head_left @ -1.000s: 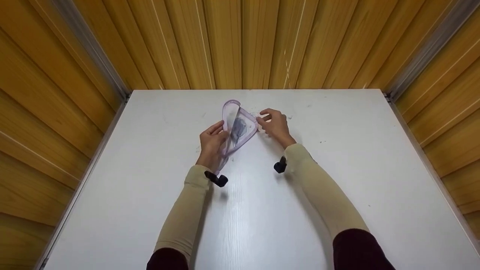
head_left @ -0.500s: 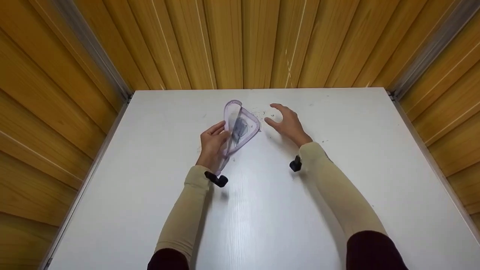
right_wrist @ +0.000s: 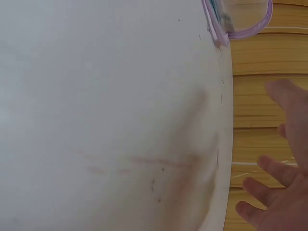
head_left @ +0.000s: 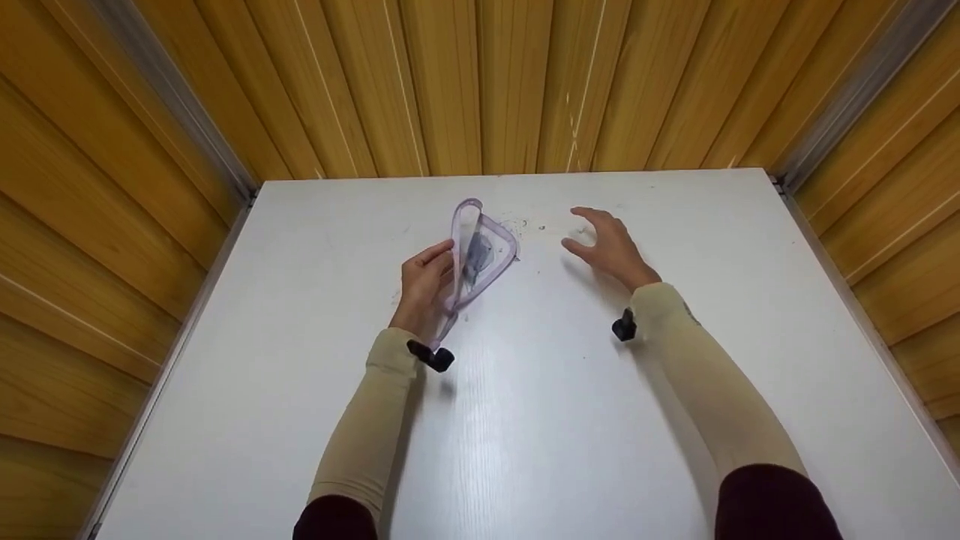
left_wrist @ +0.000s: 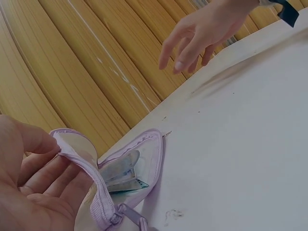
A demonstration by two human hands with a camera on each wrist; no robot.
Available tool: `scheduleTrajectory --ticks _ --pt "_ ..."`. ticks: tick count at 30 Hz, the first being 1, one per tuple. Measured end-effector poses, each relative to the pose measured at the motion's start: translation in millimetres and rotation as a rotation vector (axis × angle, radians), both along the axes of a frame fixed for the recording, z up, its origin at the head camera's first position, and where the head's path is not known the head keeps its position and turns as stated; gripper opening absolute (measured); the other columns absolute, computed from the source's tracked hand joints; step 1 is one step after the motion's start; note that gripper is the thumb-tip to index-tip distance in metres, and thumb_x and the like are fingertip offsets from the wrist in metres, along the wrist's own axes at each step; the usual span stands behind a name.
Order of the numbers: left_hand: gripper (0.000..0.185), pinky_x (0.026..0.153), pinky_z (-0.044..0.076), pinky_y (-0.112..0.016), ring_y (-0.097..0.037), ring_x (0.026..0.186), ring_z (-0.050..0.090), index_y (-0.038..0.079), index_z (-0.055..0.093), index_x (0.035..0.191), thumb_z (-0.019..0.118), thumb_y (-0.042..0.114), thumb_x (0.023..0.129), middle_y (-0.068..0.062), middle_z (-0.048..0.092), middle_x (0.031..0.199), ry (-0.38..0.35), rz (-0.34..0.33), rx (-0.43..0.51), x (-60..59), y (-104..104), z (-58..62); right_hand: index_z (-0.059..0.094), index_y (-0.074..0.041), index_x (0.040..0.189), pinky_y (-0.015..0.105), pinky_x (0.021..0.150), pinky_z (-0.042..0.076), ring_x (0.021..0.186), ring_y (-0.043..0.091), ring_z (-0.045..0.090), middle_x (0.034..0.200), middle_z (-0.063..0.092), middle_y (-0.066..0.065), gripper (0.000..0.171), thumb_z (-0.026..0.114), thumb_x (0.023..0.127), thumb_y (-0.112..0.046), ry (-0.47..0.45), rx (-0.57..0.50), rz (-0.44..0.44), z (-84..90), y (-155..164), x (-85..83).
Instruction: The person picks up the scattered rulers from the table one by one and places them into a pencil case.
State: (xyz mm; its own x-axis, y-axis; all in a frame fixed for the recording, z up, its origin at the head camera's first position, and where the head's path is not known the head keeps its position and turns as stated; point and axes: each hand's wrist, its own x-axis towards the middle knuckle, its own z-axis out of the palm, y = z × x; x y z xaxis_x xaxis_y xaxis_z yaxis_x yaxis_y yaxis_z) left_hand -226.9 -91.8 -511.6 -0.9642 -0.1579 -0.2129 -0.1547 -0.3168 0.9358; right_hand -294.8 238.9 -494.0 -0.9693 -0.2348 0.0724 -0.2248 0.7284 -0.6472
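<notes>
My left hand (head_left: pixel 426 281) pinches the zip edge of a clear pouch with lilac trim (head_left: pixel 496 283) between thumb and finger. In the left wrist view the pouch's mouth gapes, and its zip slider (left_wrist: pixel 130 214) hangs at the near end. A bluish-grey see-through folded piece (left_wrist: pixel 126 174) lies inside the pouch. My right hand (head_left: pixel 611 247) hovers over the table to the right of the pouch, holding nothing, with thumb and fingers spread apart. The right wrist view shows the same hand (right_wrist: pixel 284 183) at its right side, well away from the pouch.
The white tabletop (head_left: pixel 525 420) has dark specks and smudges (head_left: pixel 525 223) just right of the pouch. Yellow wood-grained panels (head_left: pixel 510 90) stand behind the table and along both sides, with grey metal posts (head_left: pixel 180 97) at the corners.
My right hand has drawn away from the pouch's right edge, moving rightward, its fingers spreading. The pouch stays in my left hand, its zip side lifted a little wider.
</notes>
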Motion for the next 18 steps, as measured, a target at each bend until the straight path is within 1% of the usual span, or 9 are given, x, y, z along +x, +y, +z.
scheduleTrajectory --ticks 5,10,14,18 --pt "0.028 0.095 0.055 -0.031 -0.025 0.115 0.068 0.006 0.074 0.125 0.066 0.01 0.099 -0.012 0.068 0.129 0.006 -0.02 -0.041 0.2 0.3 0.8 0.048 -0.013 0.152 0.055 0.121 0.022 0.15 0.035 0.03 0.16 0.041 0.013 0.066 0.071 0.097 -0.041 0.012 -0.012 -0.024 -2.1 22.8 -0.3" --pt "0.028 0.098 0.053 -0.03 -0.024 0.121 0.065 0.006 0.074 0.125 0.068 0.01 0.098 -0.011 0.065 0.135 0.003 -0.043 -0.05 0.0 2.7 1.8 0.048 -0.01 0.152 0.055 0.121 0.022 0.149 0.037 0.03 0.159 0.041 0.017 0.066 0.07 0.098 -0.04 0.031 -0.009 -0.031 -5.6 46.2 1.8" --pt "0.03 0.1 0.052 -0.031 -0.023 0.125 0.061 0.006 0.073 0.127 0.069 0.01 0.097 -0.011 0.063 0.138 0.021 -0.071 -0.105 0.1 5.3 1.2 0.047 -0.009 0.152 0.055 0.12 0.023 0.149 0.038 0.031 0.158 0.041 0.018 0.066 0.069 0.098 -0.039 0.038 -0.004 -0.049 -7.7 63.7 4.2" --pt "0.031 0.099 0.053 -0.032 -0.023 0.124 0.063 0.004 0.072 0.128 0.068 0.007 0.097 -0.013 0.067 0.133 0.039 -0.09 -0.161 -1.0 8.5 -0.9 0.046 -0.01 0.153 0.057 0.12 0.022 0.149 0.039 0.03 0.158 0.04 0.019 0.066 0.068 0.099 -0.04 0.025 0.002 -0.078 -7.9 77.9 6.7"
